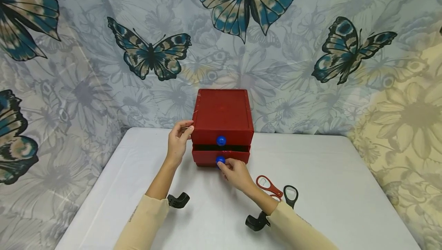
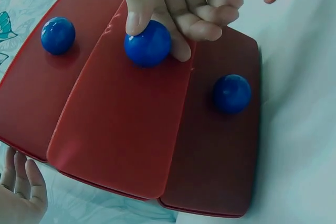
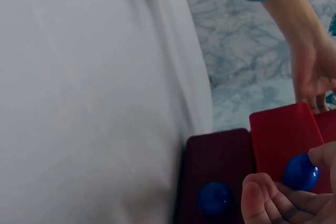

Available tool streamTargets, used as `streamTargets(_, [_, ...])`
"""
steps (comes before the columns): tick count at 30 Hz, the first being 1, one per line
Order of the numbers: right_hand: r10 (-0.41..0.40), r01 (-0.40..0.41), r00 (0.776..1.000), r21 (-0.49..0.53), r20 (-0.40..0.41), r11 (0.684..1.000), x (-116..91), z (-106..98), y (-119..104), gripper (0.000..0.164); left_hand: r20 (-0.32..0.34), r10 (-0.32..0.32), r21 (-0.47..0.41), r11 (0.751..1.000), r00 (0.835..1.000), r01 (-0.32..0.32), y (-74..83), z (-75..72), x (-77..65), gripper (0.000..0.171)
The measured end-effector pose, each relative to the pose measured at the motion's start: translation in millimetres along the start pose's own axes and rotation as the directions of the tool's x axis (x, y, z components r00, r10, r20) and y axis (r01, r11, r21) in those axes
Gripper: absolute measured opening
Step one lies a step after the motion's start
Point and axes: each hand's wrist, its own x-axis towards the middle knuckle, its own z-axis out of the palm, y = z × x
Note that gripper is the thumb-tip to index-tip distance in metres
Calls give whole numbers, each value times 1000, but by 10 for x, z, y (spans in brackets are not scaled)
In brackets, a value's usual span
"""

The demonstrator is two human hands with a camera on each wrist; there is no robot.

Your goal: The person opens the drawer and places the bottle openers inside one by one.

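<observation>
A red box of three drawers (image 1: 222, 110) stands at the back of the table, each drawer fitted with a round blue knob. The middle drawer (image 2: 121, 114) is pulled partly out, with a dark gap above it in the head view. My right hand (image 1: 236, 173) pinches the middle drawer's blue knob (image 2: 148, 44) between thumb and fingers. Against the box's left side rests my left hand (image 1: 177, 142), its fingers fairly straight. The top knob (image 1: 221, 140) and bottom knob (image 2: 232, 93) are untouched. The drawer's inside cannot be made out.
Red-handled scissors (image 1: 269, 186) and a black-handled pair (image 1: 291, 194) lie on the white table (image 1: 328, 173), close to my right forearm and partly hidden by it. A butterfly-print cloth (image 1: 283, 100) hangs right behind the box. Black camera mounts (image 1: 178, 200) jut from both wrists.
</observation>
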Motion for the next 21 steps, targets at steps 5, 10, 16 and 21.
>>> streamTargets(5, [26,-26,999,-22,31,999,127,-43,1,27,-3,9,2,1000,1000,-9,-13,-10,12,26])
streamTargets(10, [51,-49,998,-48,38,998,231,-44,22,32,-21,29,9,1000,999,-29,-23,1,4,23])
streamTargets(16, [77,-76,996,-39,35,996,257,-39,31,32,5,85,88,992,996,-86,-21,-3,10,22])
streamTargets(21, [49,-47,998,-64,34,997,254,-35,30,31,22,115,134,984,993,-117,48,-4,-14,19])
